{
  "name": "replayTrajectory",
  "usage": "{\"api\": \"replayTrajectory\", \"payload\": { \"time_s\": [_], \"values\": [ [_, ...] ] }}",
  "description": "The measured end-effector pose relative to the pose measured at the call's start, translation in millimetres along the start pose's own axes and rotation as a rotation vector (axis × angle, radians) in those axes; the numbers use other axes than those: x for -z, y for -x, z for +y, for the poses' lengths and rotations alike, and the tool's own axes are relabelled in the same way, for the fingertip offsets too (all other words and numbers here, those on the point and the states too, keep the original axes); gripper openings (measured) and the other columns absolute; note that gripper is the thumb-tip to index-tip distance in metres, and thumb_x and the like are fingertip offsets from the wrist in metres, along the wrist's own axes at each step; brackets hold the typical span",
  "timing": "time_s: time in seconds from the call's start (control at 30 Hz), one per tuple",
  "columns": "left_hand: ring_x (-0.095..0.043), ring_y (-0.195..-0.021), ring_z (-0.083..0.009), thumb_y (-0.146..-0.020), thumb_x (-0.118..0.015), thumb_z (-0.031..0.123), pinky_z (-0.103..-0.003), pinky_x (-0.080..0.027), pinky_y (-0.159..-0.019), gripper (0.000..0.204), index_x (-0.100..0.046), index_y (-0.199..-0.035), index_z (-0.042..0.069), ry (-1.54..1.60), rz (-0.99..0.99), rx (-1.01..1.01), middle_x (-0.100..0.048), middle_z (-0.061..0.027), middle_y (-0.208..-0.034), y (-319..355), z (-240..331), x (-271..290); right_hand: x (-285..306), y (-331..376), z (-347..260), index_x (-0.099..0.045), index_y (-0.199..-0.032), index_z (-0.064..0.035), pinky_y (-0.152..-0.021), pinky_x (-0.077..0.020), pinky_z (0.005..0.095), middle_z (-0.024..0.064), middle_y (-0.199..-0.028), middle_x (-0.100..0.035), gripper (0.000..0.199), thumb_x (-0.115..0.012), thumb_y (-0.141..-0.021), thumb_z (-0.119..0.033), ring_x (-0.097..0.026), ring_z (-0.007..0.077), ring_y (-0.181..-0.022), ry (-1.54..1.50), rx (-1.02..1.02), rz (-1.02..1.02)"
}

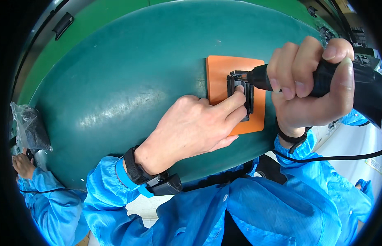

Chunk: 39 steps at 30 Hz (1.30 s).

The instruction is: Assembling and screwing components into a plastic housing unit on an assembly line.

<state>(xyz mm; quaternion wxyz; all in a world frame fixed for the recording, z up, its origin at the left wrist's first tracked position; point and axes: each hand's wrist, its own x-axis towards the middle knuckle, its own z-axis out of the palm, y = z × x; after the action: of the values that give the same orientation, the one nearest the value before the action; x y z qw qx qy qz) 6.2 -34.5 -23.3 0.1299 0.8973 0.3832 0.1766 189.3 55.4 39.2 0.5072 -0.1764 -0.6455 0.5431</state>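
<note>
My right hand is wrapped round a black electric screwdriver, which lies nearly level with its tip pointing left. The tip meets the upper end of a small black rectangular part. That part sits on an orange block on the green table. From the lower left, my left hand reaches over the block, its index fingertip pressed on the part just below the screwdriver tip. Its other fingers are bent close together beside the part, and partly hide its lower end.
The green work surface spreads to the left and far side. A clear plastic bag of dark pieces lies at the left edge, beside another person's hand. A black cable crosses below my right wrist. A black piece lies far left.
</note>
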Motion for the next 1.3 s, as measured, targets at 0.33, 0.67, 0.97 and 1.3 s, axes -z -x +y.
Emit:
{"api": "replayTrajectory", "payload": {
  "time_s": [0.33, 0.67, 0.97, 1.3],
  "values": [
    [-0.066, -0.064, -0.0197, -0.077, -0.083, 0.045, -0.034, -0.057, -0.058, 0.053, -0.065, -0.111, 0.008, 0.012, 0.029, 0.021, -0.062, -0.0023, -0.127, -1, 3, -4, 15, 9, 11, -0.051, -0.117, -0.0147, -0.050, -0.0400, 0.0315, 0.0004, -0.067, -0.046, 0.029, -0.035, -0.112, -0.038, -0.042, 0.0119, -0.051, -0.048, 0.081, -0.157],
    [-0.069, -0.067, -0.0218, -0.075, -0.084, 0.041, -0.036, -0.058, -0.059, 0.053, -0.066, -0.111, 0.007, 0.086, 0.030, 0.020, -0.063, -0.0031, -0.125, -3, 4, -4, 32, 5, 17, -0.044, -0.116, -0.0146, -0.054, -0.0422, 0.0309, 0.0009, -0.072, -0.048, 0.028, -0.047, -0.111, -0.042, -0.046, 0.0123, -0.055, -0.090, 0.040, -0.375],
    [-0.069, -0.066, -0.0216, -0.081, -0.083, 0.047, -0.035, -0.058, -0.059, 0.058, -0.067, -0.120, 0.007, -0.029, -0.048, 0.001, -0.063, -0.0042, -0.139, -5, 5, 5, 82, 4, -54, -0.060, -0.106, -0.0122, -0.053, -0.0405, 0.0281, -0.0040, -0.065, -0.047, 0.027, -0.047, -0.106, -0.036, -0.041, 0.0082, -0.050, -0.041, 0.165, 0.041],
    [-0.075, -0.081, -0.0225, -0.072, -0.091, 0.039, -0.033, -0.062, -0.063, 0.064, -0.070, -0.120, 0.003, -0.023, -0.054, 0.024, -0.067, -0.0104, -0.137, -13, 8, 3, 104, 25, -15, -0.055, -0.107, -0.0101, -0.047, -0.0360, 0.0298, 0.0001, -0.063, -0.040, 0.028, -0.041, -0.111, -0.034, -0.037, 0.0112, -0.048, 0.032, 0.121, 0.303]
  ]
}}
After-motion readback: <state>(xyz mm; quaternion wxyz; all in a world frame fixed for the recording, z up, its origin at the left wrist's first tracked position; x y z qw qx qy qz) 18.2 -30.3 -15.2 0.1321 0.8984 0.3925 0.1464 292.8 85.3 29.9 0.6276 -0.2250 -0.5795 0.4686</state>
